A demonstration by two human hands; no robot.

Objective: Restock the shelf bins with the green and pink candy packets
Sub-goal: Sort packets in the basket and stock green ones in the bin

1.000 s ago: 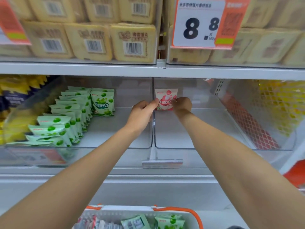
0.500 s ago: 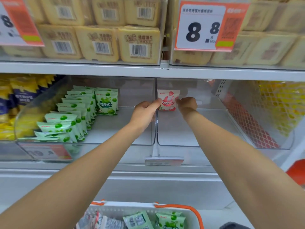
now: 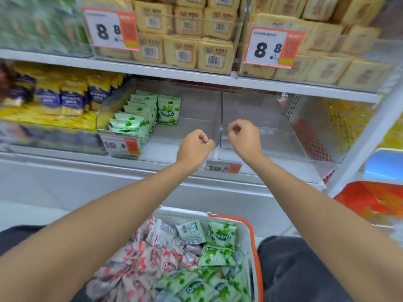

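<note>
- The green candy packets [image 3: 139, 118] in the left-hand bin are pale mint, printed with darker green round fruit and white lettering.
- The bins [image 3: 261, 136] themselves are clear, see-through plastic.
- The basket [image 3: 253, 243] is white with an orange rim. In it lie more mint-green packets and the pink candy packets [image 3: 150, 260], whitish-pink with red marks.
- The price tags [image 3: 270, 47] are white with black digits and an orange side panel.
- The biscuit packs [image 3: 181, 51] up top are tan, each with a white label of black barcode stripes.
- The bags [image 3: 72, 99] off to the left are yellow with purple bands.
- A red diamond mesh [image 3: 314, 138] shows through the right-hand bin's wall.
</note>
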